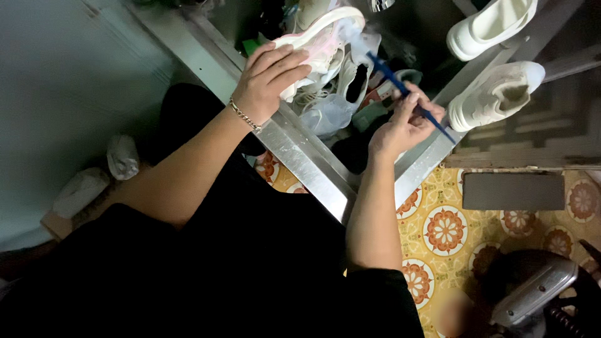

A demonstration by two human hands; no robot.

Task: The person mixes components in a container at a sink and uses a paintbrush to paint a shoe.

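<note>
Head view: left hand [270, 80] clamped on pink-white sneaker [322, 39]; right hand [404, 122] pinches blue brush [400, 87], long axis slanting up-left toward sneaker's sole, bristles touching

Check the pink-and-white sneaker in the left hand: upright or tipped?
Tipped. The left hand holds the sneaker on its side over the metal sink, sole edge facing the blue brush.
</note>
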